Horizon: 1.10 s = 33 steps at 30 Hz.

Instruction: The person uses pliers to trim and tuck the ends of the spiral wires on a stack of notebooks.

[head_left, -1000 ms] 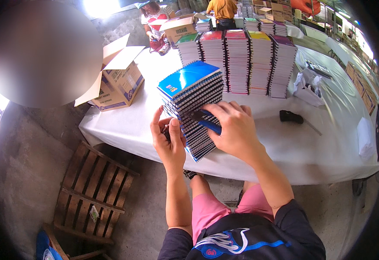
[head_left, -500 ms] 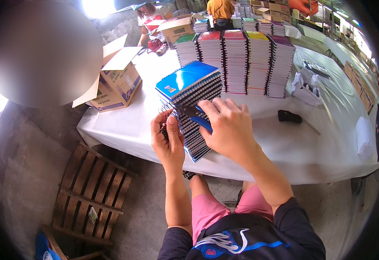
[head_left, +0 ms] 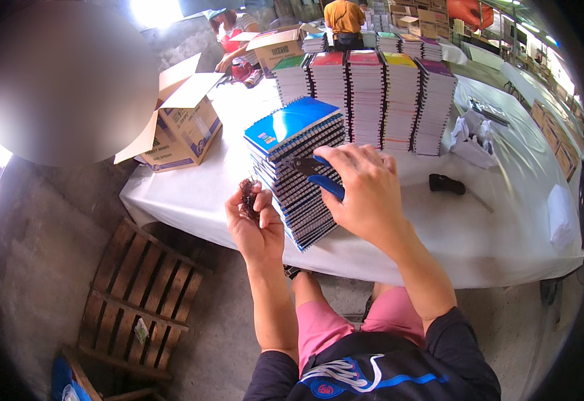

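Note:
A tall stack of blue-covered spiral notebooks (head_left: 295,125) stands near the table's front edge, wire bindings facing me. My right hand (head_left: 370,194) grips cutting pliers with blue handles (head_left: 326,186). Their dark jaws lie against the bindings at the stack's near left corner, where loose wire ends stick out. The handles are spread apart. Just left of the stack, my left hand (head_left: 260,230) is closed around a small bunch of dark wire bits (head_left: 247,198), held between thumb and fingers.
Behind stand stacks of notebooks (head_left: 365,100) with coloured covers. An open carton (head_left: 188,130) sits on the white-covered table (head_left: 499,234) at left. To the right lie a black object (head_left: 447,184) and a white box (head_left: 472,144). A wooden slatted chair (head_left: 138,294) stands lower left; people work behind.
My left hand has drawn away from the stack, down and slightly left, with the wire bits. The pliers have shifted a little right, and their handles look wider apart.

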Tool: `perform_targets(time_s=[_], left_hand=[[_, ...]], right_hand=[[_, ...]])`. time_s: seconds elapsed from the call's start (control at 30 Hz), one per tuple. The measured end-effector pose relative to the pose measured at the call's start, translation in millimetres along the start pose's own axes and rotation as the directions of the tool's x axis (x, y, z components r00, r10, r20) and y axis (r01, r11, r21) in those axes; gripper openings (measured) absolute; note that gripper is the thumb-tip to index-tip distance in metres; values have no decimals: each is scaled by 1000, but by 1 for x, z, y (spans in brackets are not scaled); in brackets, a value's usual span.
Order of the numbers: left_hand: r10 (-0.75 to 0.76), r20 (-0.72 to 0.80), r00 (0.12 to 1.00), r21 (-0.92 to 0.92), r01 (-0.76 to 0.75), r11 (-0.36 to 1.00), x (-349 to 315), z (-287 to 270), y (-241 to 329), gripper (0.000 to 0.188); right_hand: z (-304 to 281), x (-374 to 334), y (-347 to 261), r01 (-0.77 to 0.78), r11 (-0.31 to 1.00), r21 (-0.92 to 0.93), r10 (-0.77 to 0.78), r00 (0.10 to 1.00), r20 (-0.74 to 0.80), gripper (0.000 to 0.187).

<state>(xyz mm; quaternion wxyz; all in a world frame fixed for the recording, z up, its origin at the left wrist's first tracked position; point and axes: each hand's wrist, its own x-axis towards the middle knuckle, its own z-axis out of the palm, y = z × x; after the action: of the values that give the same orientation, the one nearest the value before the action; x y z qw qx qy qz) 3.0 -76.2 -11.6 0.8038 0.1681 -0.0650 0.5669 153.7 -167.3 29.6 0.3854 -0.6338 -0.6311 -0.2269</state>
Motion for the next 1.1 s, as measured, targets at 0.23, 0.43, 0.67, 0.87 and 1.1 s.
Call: perform_targets(time_s=[0.23, 0.43, 0.67, 0.87, 1.1], left_hand=[[-107, -89, 990, -142, 94, 985, 4, 8, -4, 13], [389, -108, 915, 56, -385, 921, 10, 15, -37, 25], [323, 133, 937, 514, -344, 786, 4, 17, -10, 46], [408, 267, 873, 811, -433, 394, 3, 26, -15, 26], [362, 326, 873, 865, -430, 258, 5, 21, -12, 24]], right_hand=[[6, 4, -2, -12, 1000, -8, 12, 1000, -2, 49], [26, 0, -13, -108, 985, 132, 107, 994, 16, 45], [9, -8, 14, -31, 992, 126, 40, 997, -67, 43], [7, -5, 8, 35, 987, 160, -23, 997, -77, 43], [-6, -3, 5, 44, 996, 76, -44, 999, 2, 46]])
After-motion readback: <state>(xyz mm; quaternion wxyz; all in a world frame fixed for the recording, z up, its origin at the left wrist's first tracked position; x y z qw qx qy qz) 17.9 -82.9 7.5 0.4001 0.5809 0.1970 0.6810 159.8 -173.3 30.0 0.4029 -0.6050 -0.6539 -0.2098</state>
